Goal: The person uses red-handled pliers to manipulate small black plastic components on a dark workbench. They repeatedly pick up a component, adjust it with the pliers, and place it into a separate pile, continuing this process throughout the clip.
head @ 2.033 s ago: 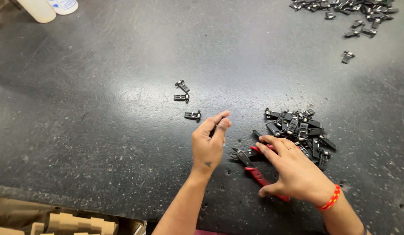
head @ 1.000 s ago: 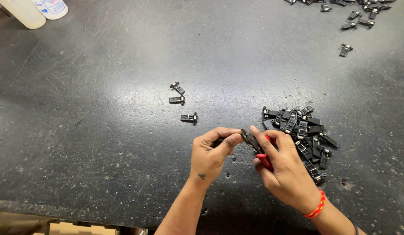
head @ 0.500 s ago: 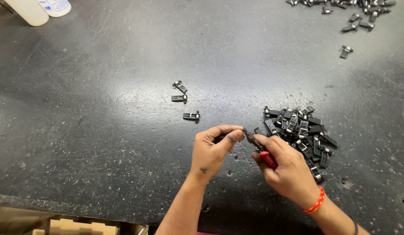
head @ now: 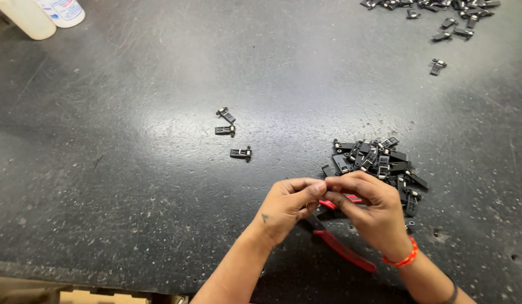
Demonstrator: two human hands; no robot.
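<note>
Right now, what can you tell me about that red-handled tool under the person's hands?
The red-handled pliers lie flat on the dark speckled table, mostly hidden beneath both hands. One long red grip runs out toward the near edge; a second shows between the fingers. The dark metal part near the pivot barely shows. Whether either hand touches them is unclear.

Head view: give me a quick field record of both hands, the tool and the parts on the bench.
left hand: fingertips pinched against the right hand's, over the pliers
right hand: fingertips meeting the left; what they pinch is hidden
pliers: red handles, lying on the bench under the hands
near pile: small black clips heaped just beyond the hands
three clips: laid singly, left of the pile
far pile: more clips, top right
bottles: white, top left corner
</note>
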